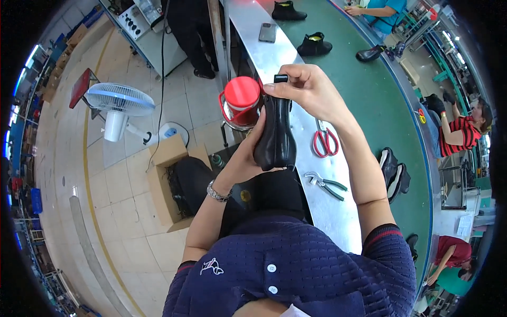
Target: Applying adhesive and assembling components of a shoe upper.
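A: Two hands, one black boot (pixel 275 138). How's the grip?

B: Right hand (pixel 309 90) is closed on the top of the boot, fingers pinching the lil black pull tab up there. Left hand (pixel 245 156) is closed round the boot's side & heel, from below. There's a silver watch on that wrist.

A: Where's the boot, tho?

B: Up in the air, between both hands, in front of the person's chest. It stands almost upright, toe end down. It's over the edge of the shiny metal tabletop (pixel 253 16), not touching it.

A: What's close by?

B: A red-lidded round tin (pixel 241 103) w/ a red handle, just left of the boot, behind the left hand. Can't tell what it sits on.

A: And on the tabletop?

B: Red-handled scissors (pixel 325 141) just right of the boot. Nearer the person, pliers w/ green handles (pixel 326 183). Far up, a phone (pixel 268 32) lying flat.

A: Next to that?

B: A green belt (pixel 364 100) runs along the right. More black boots on it: two far up (pixel 315 45), a pair (pixel 393 171) near the right arm.

A: Other ppl?

B: Yep, some sit along the far side of the belt, one in a red striped top (pixel 459 133). On the left floor, a white fan (pixel 119 103) & an open cardboard box (pixel 169 185) w/ a black bag inside.
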### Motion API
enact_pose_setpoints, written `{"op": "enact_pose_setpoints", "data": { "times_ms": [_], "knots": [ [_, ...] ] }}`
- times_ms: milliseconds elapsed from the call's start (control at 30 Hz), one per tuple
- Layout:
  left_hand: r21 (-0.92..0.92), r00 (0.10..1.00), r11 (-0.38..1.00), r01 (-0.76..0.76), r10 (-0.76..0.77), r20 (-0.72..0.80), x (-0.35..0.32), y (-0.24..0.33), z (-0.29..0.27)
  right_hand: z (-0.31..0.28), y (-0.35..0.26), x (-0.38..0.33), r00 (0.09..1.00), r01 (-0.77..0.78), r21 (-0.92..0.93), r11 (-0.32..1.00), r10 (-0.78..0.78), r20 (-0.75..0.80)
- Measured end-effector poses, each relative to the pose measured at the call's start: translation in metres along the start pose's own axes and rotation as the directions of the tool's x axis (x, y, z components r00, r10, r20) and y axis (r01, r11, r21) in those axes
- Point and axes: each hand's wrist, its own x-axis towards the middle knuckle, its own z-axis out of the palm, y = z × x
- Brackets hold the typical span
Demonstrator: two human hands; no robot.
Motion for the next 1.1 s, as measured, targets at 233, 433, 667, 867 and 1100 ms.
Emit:
{"op": "enact_pose_setpoints", "data": {
  "times_ms": [233,433,667,867,1100],
  "knots": [
    [-0.092,0.999,0.995,0.027,-0.03,-0.031,-0.013,-0.014,0.004,0.007,0.014,-0.003,0.997,-0.003,0.009,1.0,0.003,0.074],
    [-0.213,0.997,0.974,0.08,-0.083,-0.005,-0.008,-0.033,0.003,0.0,0.028,-0.031,0.996,0.088,0.046,0.995,-0.09,0.026],
    [-0.153,0.957,0.962,0.226,-0.19,0.22,0.002,-0.05,-0.015,-0.006,0.063,-0.06,0.977,0.087,0.078,0.993,-0.1,0.19],
    [-0.11,0.908,0.973,0.203,-0.146,0.393,0.025,-0.038,-0.019,-0.015,0.071,-0.081,0.955,0.261,-0.005,0.965,-0.257,0.148],
    [-0.07,0.913,0.983,0.17,-0.131,0.386,0.024,-0.025,-0.014,0.004,0.08,-0.114,0.96,0.232,-0.079,0.97,-0.241,-0.14]
  ]
}}
